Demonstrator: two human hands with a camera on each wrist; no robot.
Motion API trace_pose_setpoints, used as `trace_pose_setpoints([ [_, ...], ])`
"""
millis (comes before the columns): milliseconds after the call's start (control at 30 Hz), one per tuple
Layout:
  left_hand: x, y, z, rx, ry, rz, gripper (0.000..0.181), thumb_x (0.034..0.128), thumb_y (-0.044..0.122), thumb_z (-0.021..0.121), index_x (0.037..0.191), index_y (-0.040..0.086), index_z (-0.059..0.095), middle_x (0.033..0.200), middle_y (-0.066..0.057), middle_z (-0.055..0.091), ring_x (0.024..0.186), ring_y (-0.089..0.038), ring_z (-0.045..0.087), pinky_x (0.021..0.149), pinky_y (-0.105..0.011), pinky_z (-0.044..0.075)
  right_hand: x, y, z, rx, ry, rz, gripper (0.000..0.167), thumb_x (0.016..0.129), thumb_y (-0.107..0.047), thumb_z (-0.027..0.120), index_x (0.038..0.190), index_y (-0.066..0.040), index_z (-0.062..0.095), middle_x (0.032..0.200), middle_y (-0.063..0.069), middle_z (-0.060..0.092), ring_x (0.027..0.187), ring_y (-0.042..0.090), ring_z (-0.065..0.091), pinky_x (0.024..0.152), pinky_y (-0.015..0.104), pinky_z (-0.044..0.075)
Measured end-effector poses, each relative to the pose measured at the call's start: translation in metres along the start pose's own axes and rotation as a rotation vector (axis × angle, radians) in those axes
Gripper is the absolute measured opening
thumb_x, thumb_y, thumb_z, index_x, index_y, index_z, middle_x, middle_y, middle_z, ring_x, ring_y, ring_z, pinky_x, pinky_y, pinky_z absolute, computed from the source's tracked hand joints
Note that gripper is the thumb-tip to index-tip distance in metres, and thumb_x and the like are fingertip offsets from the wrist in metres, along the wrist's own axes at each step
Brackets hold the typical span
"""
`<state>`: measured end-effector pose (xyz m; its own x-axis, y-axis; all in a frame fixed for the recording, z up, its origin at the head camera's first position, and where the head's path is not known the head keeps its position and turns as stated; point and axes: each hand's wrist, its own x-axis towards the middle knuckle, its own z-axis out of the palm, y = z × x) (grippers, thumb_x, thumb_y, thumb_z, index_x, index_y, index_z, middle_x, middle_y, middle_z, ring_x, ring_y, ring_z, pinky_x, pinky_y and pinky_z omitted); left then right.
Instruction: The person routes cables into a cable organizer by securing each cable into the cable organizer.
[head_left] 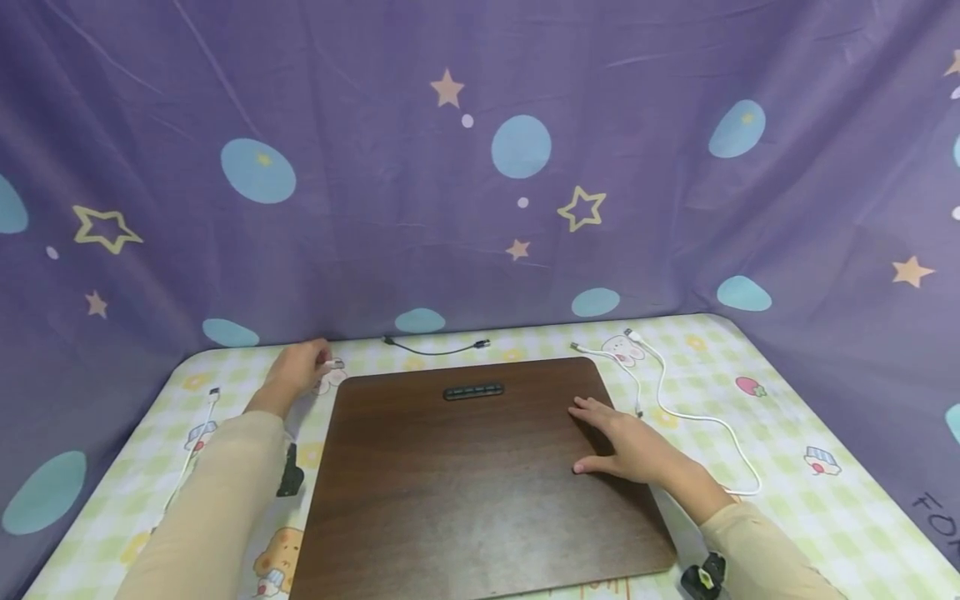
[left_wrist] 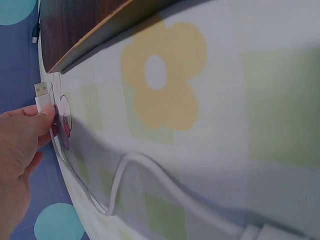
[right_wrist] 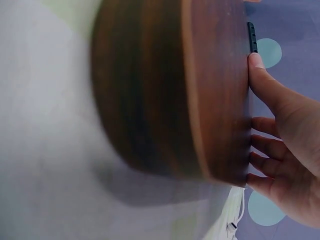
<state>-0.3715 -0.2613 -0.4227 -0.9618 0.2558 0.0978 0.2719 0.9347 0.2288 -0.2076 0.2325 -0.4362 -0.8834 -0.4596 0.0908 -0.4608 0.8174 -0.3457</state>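
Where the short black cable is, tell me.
In the head view, the black cable lies along the table's far edge, slightly left of centre, between the purple curtain and the wooden board.

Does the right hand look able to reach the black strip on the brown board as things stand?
Probably yes: the right hand holds nothing, and only bare board shows between it and the black strip.

Black letters "FO" (head_left: 935,514) stand on the purple curtain (head_left: 645,158).

Cannot see the white USB cable (left_wrist: 172,186) past the left-wrist view's edge, nor the near-left corner of the wood-grain board (head_left: 465,475) below the head view
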Motion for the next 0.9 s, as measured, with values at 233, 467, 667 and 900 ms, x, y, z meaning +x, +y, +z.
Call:
trace_pose_setpoints([
  [233, -0.006, 0.0, -0.009, -0.063, -0.001, -0.017, 0.016, 0.0886, 0.003, 0.063, 0.104, -0.002, 0.065, 0.102, -0.025, 0.069, 0.085, -0.035, 0.067, 0.076, -0.048, 0.054, 0.0, 0.0, -0.001, -0.001, 0.003, -0.008, 0.08, 0.077, -0.048, 0.075, 0.139, -0.004, 0.049, 0.148, 0.021, 0.044, 0.135, 0.039, 0.044, 0.105, 0.054, 0.044],
  [467, -0.008, 0.006, -0.024, -0.094, 0.049, -0.017, 0.02, 0.0902, 0.003, 0.061, 0.107, -0.003, 0.068, 0.107, -0.027, 0.068, 0.101, -0.044, 0.063, 0.087, -0.056, 0.052, 0.001, 0.0, -0.001, -0.029, 0.015, -0.015, 0.079, 0.077, -0.049, 0.074, 0.138, -0.004, 0.05, 0.147, 0.021, 0.046, 0.134, 0.039, 0.046, 0.103, 0.053, 0.046],
  [667, -0.007, 0.007, -0.029, -0.124, 0.097, 0.032, 0.018, 0.0886, 0.001, 0.063, 0.104, -0.007, 0.068, 0.101, -0.028, 0.07, 0.095, -0.044, 0.065, 0.088, -0.054, 0.053, 0.0, 0.0, -0.002, -0.051, 0.023, -0.022, 0.078, 0.078, -0.05, 0.073, 0.137, -0.003, 0.051, 0.145, 0.022, 0.047, 0.132, 0.04, 0.048, 0.101, 0.054, 0.047],
  [900, -0.01, 0.004, -0.032, -0.141, 0.156, 0.075, 0.016, 0.0842, -0.003, 0.066, 0.099, -0.009, 0.069, 0.095, -0.028, 0.071, 0.088, -0.043, 0.067, 0.082, -0.051, 0.056, 0.001, -0.005, -0.002, -0.056, 0.057, -0.047, 0.079, 0.076, -0.052, 0.074, 0.135, -0.004, 0.054, 0.144, 0.022, 0.049, 0.131, 0.04, 0.048, 0.1, 0.053, 0.048],
])
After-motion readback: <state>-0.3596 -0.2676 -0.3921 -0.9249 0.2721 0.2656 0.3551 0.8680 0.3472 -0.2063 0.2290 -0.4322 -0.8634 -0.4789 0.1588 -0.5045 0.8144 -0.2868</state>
